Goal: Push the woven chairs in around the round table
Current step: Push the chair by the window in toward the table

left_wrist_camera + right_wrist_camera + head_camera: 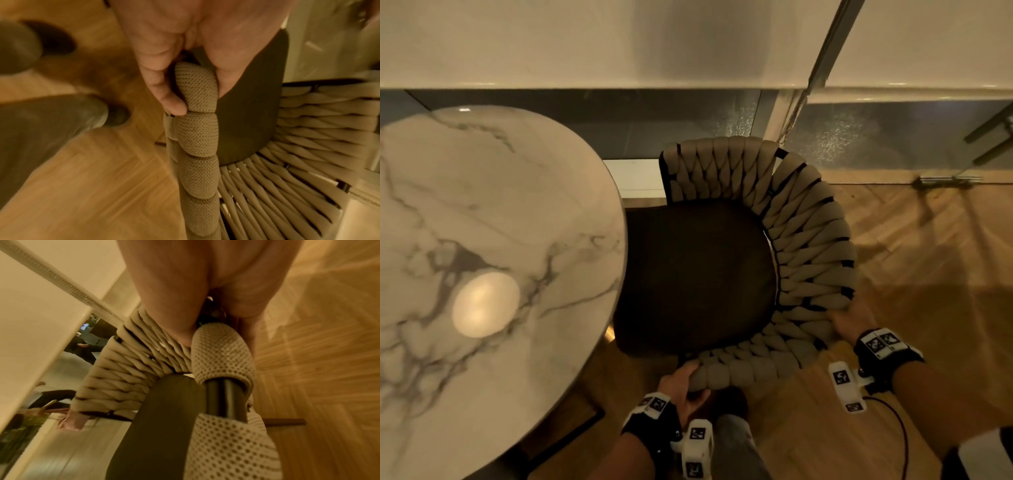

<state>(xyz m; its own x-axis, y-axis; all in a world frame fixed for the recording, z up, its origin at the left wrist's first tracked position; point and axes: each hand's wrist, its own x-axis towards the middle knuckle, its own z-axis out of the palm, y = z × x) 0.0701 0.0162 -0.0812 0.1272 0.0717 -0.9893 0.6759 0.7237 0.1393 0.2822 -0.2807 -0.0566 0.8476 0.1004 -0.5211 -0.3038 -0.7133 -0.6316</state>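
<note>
Both hands on the curved back of one woven chair (791, 240), held from behind. Left hand (681, 383) sits at the near end of the rim, thumb and fingers (164, 91) curled round the padded cord, clamped on it. Right hand (851, 320) takes the rim further round the curve, fingers (174, 318) wrapped over the weave, also clamped. Likely reason for the wide spacing: two holds well apart on the arc let the person steer the chair as well as shove it, so the seat goes in square. Beyond the fingertips, the dark seat cushion (695, 274) has its far edge touching or just under the edge of the round table (493, 222), so my guess is the push is partly done. Head view alone gives that chair-to-table relation and the wooden floor (928, 257). The left wrist view adds the mesh texture of the cord and the person's legs beside the chair. The right wrist view shows a dark metal frame tube (224, 395) bared between wraps just past the fingers, and a glass panel beyond the chair.
</note>
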